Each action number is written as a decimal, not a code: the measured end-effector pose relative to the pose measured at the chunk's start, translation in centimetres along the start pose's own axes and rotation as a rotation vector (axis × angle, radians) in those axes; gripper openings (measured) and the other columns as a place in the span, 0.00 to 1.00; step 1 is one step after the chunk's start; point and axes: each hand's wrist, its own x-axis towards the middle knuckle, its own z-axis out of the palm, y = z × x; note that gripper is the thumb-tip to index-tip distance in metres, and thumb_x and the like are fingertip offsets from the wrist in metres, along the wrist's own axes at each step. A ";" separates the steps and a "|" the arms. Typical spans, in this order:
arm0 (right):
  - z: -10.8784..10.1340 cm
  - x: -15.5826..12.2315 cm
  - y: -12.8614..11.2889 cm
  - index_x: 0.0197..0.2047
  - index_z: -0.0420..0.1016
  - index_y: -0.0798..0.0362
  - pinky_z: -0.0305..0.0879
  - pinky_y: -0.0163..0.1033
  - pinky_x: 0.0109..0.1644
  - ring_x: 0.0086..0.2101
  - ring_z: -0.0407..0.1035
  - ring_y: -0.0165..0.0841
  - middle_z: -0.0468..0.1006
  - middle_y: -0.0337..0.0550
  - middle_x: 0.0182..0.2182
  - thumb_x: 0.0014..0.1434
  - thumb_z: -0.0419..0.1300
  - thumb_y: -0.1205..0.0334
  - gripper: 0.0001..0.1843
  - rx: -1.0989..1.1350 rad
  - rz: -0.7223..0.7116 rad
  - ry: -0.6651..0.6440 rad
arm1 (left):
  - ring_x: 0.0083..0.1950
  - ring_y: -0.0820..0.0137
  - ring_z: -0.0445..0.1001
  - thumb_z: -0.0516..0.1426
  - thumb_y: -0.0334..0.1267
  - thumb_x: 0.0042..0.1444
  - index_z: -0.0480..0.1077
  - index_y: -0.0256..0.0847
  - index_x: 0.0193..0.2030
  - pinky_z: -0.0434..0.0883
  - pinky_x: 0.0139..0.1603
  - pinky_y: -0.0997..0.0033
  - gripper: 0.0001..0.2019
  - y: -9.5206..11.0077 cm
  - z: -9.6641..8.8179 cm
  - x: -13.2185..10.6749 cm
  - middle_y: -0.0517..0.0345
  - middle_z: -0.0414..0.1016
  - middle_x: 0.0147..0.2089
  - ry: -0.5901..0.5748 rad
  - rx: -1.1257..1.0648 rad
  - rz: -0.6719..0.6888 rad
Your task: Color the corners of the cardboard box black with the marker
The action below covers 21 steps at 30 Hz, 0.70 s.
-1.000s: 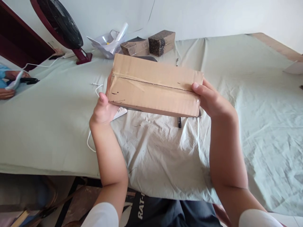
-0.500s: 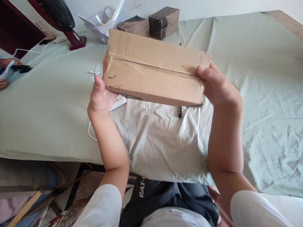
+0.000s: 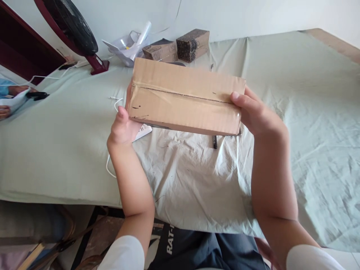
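Observation:
I hold a flat brown cardboard box [image 3: 184,99] above the table, taped along its middle seam, with small black marks near its left end. My left hand [image 3: 122,127] grips the box's left end, thumb up on the front face. My right hand [image 3: 254,114] grips the right end, thumb on top. A black pen [image 3: 215,141] lies on the pale green cloth [image 3: 70,142] just under the box. A white cable [image 3: 108,170] and a white label [image 3: 143,131] lie beneath my left hand.
Two small patterned cardboard boxes [image 3: 177,48] and a white plastic bag [image 3: 128,47] stand at the back. A dark red fan [image 3: 74,28] is at back left. Another person's hands [image 3: 11,99] with paper show at the far left edge.
The box stays in both hands; between the frames the view dipped and came back up, with the box held almost level as before.

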 end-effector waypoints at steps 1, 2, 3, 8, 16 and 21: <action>0.0 0.0 0.0 0.69 0.71 0.33 0.78 0.64 0.63 0.69 0.65 0.61 0.76 0.38 0.66 0.59 0.64 0.24 0.41 0.008 0.000 0.002 | 0.86 0.53 0.47 0.66 0.69 0.55 0.70 0.57 0.68 0.57 0.82 0.42 0.38 0.0 -0.1 0.0 0.57 0.77 0.69 -0.001 0.004 0.001; 0.0 0.0 0.0 0.69 0.71 0.33 0.78 0.64 0.63 0.70 0.64 0.61 0.75 0.38 0.66 0.59 0.64 0.24 0.41 0.015 0.002 0.003 | 0.86 0.53 0.48 0.66 0.69 0.55 0.70 0.57 0.69 0.57 0.82 0.41 0.38 0.0 -0.2 0.0 0.57 0.77 0.69 -0.002 0.012 0.001; 0.0 -0.1 -0.1 0.69 0.70 0.32 0.78 0.64 0.63 0.70 0.64 0.61 0.75 0.38 0.67 0.59 0.64 0.24 0.41 0.020 0.003 0.004 | 0.85 0.53 0.49 0.65 0.70 0.54 0.70 0.57 0.68 0.58 0.82 0.41 0.39 0.0 -0.2 0.0 0.56 0.77 0.69 -0.007 0.020 -0.001; 0.1 -0.5 -0.9 0.71 0.67 0.27 0.76 0.65 0.64 0.73 0.59 0.60 0.72 0.36 0.69 0.57 0.64 0.21 0.44 0.005 -0.024 -0.021 | 0.84 0.46 0.52 0.65 0.73 0.52 0.74 0.51 0.65 0.61 0.80 0.41 0.40 0.0 -0.3 0.0 0.47 0.77 0.69 0.001 0.024 -0.048; 0.1 -0.7 -1.4 0.79 0.57 0.28 0.75 0.63 0.65 0.74 0.56 0.60 0.65 0.40 0.74 0.50 0.76 0.31 0.59 0.024 -0.139 -0.111 | 0.84 0.45 0.51 0.59 0.76 0.55 0.78 0.47 0.58 0.63 0.79 0.38 0.39 0.1 -0.3 0.2 0.43 0.81 0.64 0.040 -0.003 -0.050; -0.1 -0.6 -1.0 0.79 0.55 0.26 0.70 0.66 0.70 0.75 0.54 0.57 0.63 0.35 0.75 0.49 0.78 0.33 0.60 0.002 -0.154 -0.105 | 0.77 0.42 0.67 0.66 0.65 0.54 0.80 0.41 0.47 0.72 0.73 0.43 0.28 0.5 -0.5 0.3 0.45 0.85 0.55 0.158 -0.024 -0.149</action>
